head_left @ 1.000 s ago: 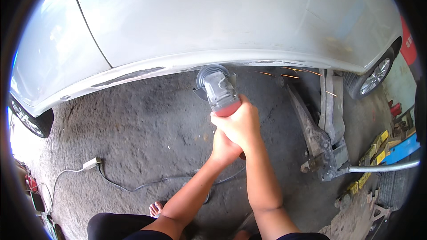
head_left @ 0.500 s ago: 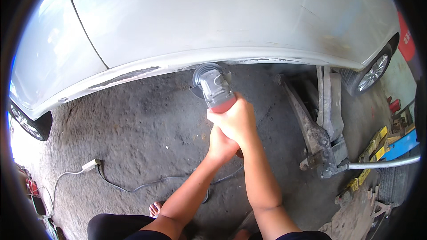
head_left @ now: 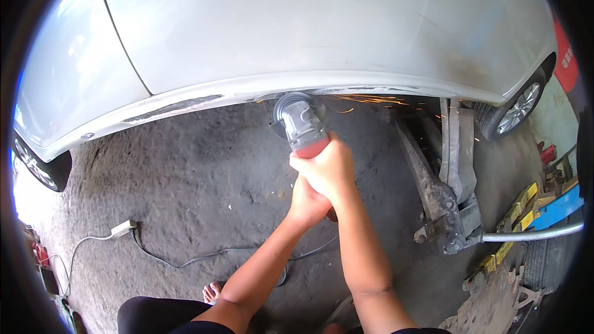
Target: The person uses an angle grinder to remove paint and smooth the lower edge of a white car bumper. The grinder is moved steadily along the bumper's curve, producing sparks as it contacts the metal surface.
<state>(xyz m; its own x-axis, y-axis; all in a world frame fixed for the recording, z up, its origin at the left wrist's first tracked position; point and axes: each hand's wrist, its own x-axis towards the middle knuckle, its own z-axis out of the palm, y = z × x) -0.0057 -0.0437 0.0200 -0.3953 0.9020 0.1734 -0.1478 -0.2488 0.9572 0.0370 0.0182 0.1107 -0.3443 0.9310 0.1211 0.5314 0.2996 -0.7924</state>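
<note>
Both hands are wrapped round one angle grinder (head_left: 302,125) with a grey head and a red body. My right hand (head_left: 329,166) grips the body just behind the head. Lower down, my left hand (head_left: 309,201) closes round the rear part, which is mostly hidden by the fingers. The grinder's disc meets the lower sill (head_left: 260,94) of a white car (head_left: 278,25). Orange sparks (head_left: 371,99) fly off to the right along the sill's underside. Dark scraped patches show on the sill left of the disc.
A metal floor jack (head_left: 455,210) stands under the car on the right, its silver handle (head_left: 532,233) reaching right. The grinder's cord (head_left: 204,258) runs across the rough floor to a white socket block (head_left: 124,228). A tyre (head_left: 547,260) and clutter lie at the right.
Sparks now stream from the disc, with none visible before. The grinder's head has shifted very slightly right and down in the picture; both hands keep their grip.
</note>
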